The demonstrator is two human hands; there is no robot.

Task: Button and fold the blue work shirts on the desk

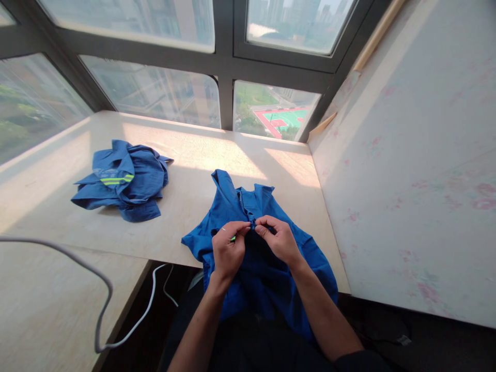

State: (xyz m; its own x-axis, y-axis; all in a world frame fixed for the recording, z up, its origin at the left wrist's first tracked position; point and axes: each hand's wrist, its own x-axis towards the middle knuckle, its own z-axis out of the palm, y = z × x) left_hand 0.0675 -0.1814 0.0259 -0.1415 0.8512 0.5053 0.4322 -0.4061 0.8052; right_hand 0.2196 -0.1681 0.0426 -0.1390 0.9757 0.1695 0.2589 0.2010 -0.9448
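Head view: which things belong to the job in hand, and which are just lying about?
In the job:
- near garment, blue, pinched at its front
- left hand and right hand, both on it

Seemingly just lying about:
- crumpled garment, blue with yellow stripes, off to the left, untouched
- cable, at lower left

Seemingly a home: flowery wallpaper (406,170) beside a pale ledge (189,191) under large windows (155,90)
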